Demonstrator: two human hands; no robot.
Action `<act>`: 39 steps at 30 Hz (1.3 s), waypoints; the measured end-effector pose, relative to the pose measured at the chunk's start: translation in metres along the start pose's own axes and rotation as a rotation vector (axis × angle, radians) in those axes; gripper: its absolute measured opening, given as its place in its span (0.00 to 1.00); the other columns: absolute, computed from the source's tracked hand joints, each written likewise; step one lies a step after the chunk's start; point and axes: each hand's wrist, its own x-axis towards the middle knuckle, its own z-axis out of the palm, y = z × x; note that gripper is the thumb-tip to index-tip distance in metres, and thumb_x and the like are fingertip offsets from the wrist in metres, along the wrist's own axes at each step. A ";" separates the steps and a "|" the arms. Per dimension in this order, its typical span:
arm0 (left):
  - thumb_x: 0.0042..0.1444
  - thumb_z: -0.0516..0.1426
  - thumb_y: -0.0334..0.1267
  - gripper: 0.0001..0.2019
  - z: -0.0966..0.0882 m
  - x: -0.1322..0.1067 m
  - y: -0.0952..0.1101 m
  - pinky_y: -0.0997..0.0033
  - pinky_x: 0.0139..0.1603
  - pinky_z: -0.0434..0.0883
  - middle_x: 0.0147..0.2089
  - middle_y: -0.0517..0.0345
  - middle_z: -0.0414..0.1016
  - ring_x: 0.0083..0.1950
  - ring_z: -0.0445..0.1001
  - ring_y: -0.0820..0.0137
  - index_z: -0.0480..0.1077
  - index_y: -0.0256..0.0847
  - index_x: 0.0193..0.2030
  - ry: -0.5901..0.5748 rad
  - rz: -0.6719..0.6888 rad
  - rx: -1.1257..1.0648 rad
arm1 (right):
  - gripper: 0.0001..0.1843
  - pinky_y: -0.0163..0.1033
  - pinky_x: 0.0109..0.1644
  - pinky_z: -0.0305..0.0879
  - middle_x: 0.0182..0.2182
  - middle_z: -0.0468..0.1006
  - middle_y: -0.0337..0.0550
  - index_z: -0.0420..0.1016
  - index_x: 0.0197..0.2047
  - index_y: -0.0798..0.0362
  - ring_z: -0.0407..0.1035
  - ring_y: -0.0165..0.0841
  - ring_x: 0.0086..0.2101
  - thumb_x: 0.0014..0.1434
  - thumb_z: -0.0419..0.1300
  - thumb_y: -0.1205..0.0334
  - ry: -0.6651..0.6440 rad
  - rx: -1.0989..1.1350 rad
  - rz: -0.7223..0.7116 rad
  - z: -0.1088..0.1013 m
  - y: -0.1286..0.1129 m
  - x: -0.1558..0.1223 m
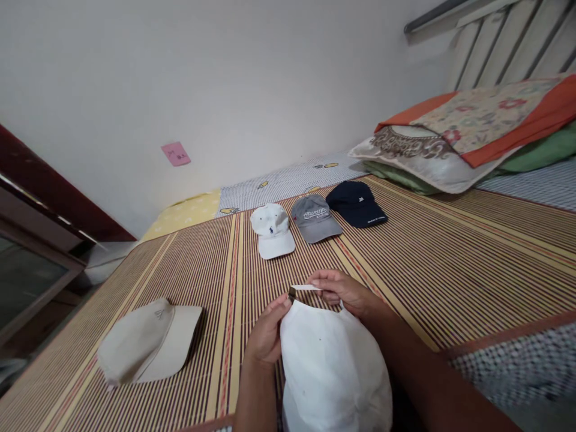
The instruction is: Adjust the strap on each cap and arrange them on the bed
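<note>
The striped mat [432, 264] spreads over most of the lower frame, its brown-bound edge slanting down from the right side toward the bottom centre, with checked cloth [517, 360] beyond it at lower right. Its far edge meets a yellow cloth [184, 216] left of centre and a patterned sheet [265, 186] along the wall [270, 78]. A stack of pillows [418, 153] bounds the upper right. Bare matting runs between the beige cap [144, 342] at lower left and the hands, and a wider stretch lies right of centre, below the pillows. Nearer the middle, a small white cap [272, 231], a grey cap [315, 219] and a navy cap [355, 204] sit in a row just beyond the hands, with a strip of mat between. The held white cap [333, 360] is at bottom centre, crown toward the camera and back opening toward the top of the frame. The left hand [267, 333] is closed in a pinch at the opening's left corner, beside the dark buckle [292, 292]. The right hand [339, 291] has its thumb and fingers pressed together on the white strap [305, 287], which reaches from the buckle across the opening.
</note>
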 end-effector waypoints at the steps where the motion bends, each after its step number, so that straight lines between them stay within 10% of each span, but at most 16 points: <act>1: 0.44 0.75 0.40 0.21 -0.001 0.000 0.000 0.73 0.41 0.73 0.37 0.54 0.84 0.37 0.79 0.69 0.79 0.36 0.44 -0.001 0.002 0.001 | 0.19 0.34 0.21 0.32 0.22 0.69 0.32 0.77 0.37 0.56 0.43 0.19 0.17 0.50 0.73 0.50 -0.001 -0.003 0.004 0.000 0.000 0.000; 39: 0.45 0.75 0.45 0.21 0.000 -0.001 -0.001 0.72 0.39 0.73 0.35 0.56 0.83 0.33 0.78 0.70 0.76 0.38 0.41 -0.066 0.026 0.052 | 0.18 0.32 0.21 0.38 0.23 0.73 0.34 0.77 0.37 0.55 0.49 0.21 0.18 0.51 0.71 0.51 -0.080 -0.011 0.044 0.006 0.006 -0.005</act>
